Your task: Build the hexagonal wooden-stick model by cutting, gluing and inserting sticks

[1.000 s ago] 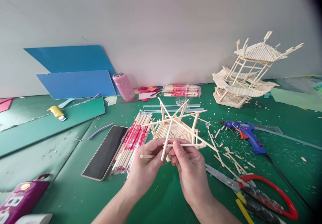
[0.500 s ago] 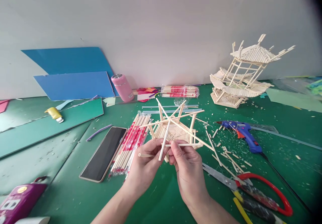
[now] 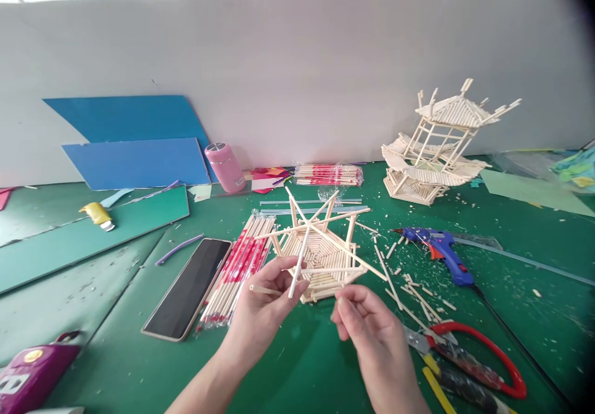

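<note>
A small pavilion-like frame of pale wooden sticks (image 3: 320, 250) stands in front of me, with a woven-looking stick base and several sticks crossing on top. My left hand (image 3: 267, 299) is closed on its near side, thumb and fingers around the lower end of one sloping roof stick (image 3: 301, 253). A short stick (image 3: 260, 289) pokes out leftward between that hand's thumb and index finger. One crossbar stick (image 3: 332, 270) runs rightward from the left fingertips. To the right and nearer me, my right hand (image 3: 365, 318) is apart from the frame, fingers curled and pinched, with nothing visible in them.
Packed sticks (image 3: 239, 268) and a phone (image 3: 188, 290) lie at left. A blue glue gun (image 3: 437, 250), stick offcuts (image 3: 421, 296) and red-handled scissors (image 3: 502, 358) lie at right. Behind stand a pink bottle (image 3: 225, 167) and a taller stick pagoda (image 3: 437, 147).
My right hand has let go of the crossbar stick and moved down and right, away from the frame. My left hand keeps its hold. The view has tilted up slightly.
</note>
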Tool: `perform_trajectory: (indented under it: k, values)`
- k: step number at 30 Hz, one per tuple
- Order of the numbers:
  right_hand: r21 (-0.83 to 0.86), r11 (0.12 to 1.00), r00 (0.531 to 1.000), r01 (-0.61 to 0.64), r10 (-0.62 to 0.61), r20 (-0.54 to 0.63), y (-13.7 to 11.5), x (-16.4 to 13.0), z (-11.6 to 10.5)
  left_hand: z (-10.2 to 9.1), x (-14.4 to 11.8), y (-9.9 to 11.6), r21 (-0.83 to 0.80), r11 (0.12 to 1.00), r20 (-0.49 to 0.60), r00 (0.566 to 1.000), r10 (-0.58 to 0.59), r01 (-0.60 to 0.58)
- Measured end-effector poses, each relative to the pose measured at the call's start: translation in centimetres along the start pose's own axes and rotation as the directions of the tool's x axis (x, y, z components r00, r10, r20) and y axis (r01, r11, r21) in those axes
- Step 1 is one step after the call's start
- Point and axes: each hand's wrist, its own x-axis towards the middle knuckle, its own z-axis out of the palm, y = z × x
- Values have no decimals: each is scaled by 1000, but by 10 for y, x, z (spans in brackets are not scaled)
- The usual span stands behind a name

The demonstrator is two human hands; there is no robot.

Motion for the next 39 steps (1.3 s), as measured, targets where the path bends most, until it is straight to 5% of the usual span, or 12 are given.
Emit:
perform_trajectory:
  k: [3,6,10,13,19,23,25,27,29,32,36,39]
  values:
    - [-139,987,997,75,-78,-19,-4,-9,-14,-3,-12,0,13,1000,-67,997,-28,29]
    - [-343,906,967,249,-215,134,-1,-12,-23,3,-33,-1,-95,993,-195,976,-92,75]
    - [-522,619,794,588,-318,518,6,-10,-28,29,-59,-12,-436,881,-100,962,-253,187]
    - [-605,406,727,685,-315,610,9,-11,-33,48,-64,-24,-532,813,-82,941,-329,238]
    - [-661,270,714,700,-221,665,11,-13,-51,65,-55,-41,-476,801,12,913,-408,364]
    - [-734,272,783,622,-220,582,13,-7,-66,64,-60,-47,-295,891,-2,932,-363,346]
    - [-787,198,811,584,-182,556,16,-5,-73,61,-64,-46,-84,973,0,976,-217,216]
    - [-817,99,822,568,-124,556,22,-3,-78,58,-64,-40,147,987,50,997,53,-59]
    - [-819,15,817,573,-87,570,27,-3,-80,55,-58,-27,320,871,146,928,343,-372]
    - [-823,7,817,569,-117,564,24,0,-82,52,-42,-2,491,567,295,738,606,-662]
    - [-811,201,816,550,-336,470,0,9,-82,51,-22,23,705,270,387,675,628,-656]
    - [-768,296,769,568,-523,367,-19,17,-77,55,-13,27,787,105,443,675,590,-608]
